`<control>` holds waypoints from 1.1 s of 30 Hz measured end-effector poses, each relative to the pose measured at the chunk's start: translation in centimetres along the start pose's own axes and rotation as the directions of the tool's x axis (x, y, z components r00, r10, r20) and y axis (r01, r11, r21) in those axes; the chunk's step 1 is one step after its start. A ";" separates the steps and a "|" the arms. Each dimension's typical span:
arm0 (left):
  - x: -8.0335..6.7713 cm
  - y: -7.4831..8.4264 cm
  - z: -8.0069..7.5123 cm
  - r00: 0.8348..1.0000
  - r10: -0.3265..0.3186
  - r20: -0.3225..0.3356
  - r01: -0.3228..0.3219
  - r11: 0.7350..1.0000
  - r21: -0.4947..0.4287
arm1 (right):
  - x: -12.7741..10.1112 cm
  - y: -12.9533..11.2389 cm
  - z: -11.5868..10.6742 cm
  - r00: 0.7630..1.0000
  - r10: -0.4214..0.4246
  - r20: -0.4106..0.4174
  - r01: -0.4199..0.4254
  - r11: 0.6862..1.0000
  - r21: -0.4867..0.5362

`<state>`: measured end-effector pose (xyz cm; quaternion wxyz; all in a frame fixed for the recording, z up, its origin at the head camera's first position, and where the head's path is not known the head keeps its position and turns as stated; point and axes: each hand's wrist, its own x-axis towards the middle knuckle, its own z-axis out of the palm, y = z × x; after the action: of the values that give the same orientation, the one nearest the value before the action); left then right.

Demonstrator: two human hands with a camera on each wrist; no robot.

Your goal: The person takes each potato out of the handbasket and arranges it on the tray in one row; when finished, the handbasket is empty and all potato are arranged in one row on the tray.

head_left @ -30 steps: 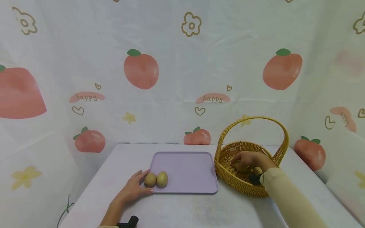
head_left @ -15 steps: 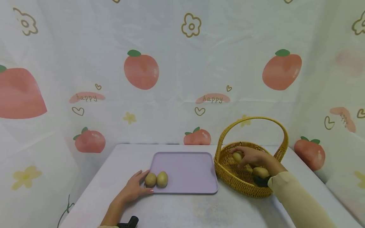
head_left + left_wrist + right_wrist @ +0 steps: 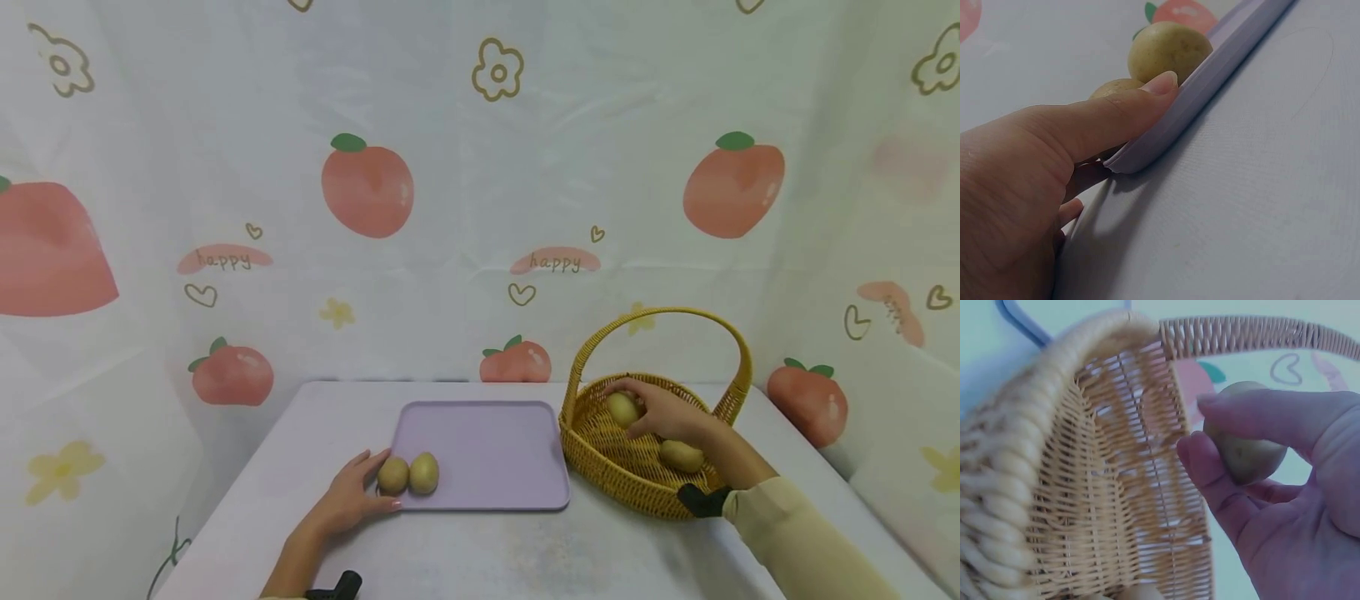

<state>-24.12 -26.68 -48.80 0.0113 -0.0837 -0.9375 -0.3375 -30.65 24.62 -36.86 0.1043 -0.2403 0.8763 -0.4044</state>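
Observation:
My right hand (image 3: 663,415) pinches a potato (image 3: 622,409) between thumb and fingers, over the far left part of the wicker basket (image 3: 600,467). In the right wrist view the held potato (image 3: 1247,450) sits above the basket rim (image 3: 1007,469). Another potato (image 3: 681,456) lies inside the basket. At the near left corner of a lilac tray (image 3: 495,454), my left hand (image 3: 347,498) holds the edge, thumb along the front rim and fingers at the left side. Two potatoes rest in that corner, a rounder one (image 3: 393,476) beside a taller one (image 3: 424,473).
The basket's tall arched handle (image 3: 660,312) rises over the right forearm's side. Tray and basket stand close together on a white table (image 3: 465,554). Behind it hangs a white curtain (image 3: 442,317) with fruit prints. A thin dark cord (image 3: 174,550) hangs at the left.
My right hand has lifted a potato from the basket's floor up toward its far left rim. This uncovers the potato left lying there. My left hand stays at the tray corner.

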 end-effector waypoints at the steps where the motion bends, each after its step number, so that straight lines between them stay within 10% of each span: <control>1: 0.0 0.0 0.0 1.000 -0.001 0.001 0.001 1.000 0.000 | -0.2 -0.1 0.2 1.000 -0.003 -0.010 0.003 1.000 -0.004; 20: 0.0 0.1 -0.1 1.000 0.010 0.000 -0.010 1.000 0.006 | -0.7 -3.2 6.9 0.953 -0.212 -0.216 0.195 0.976 -0.096; 27: 0.0 0.2 -0.1 1.000 -0.001 0.001 0.001 1.000 0.013 | 1.0 -3.9 9.9 0.919 -0.330 -0.217 0.303 0.941 -0.150; 33: -0.1 0.2 -0.1 1.000 0.005 0.004 -0.005 1.000 0.013 | 3.1 -4.3 13.2 0.936 -0.308 -0.172 0.293 0.950 -0.108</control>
<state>-24.01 -26.66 -48.60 0.0108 -0.0865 -0.9395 -0.3312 -26.93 11.99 -42.16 -0.0513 -0.3363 0.8507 -0.4007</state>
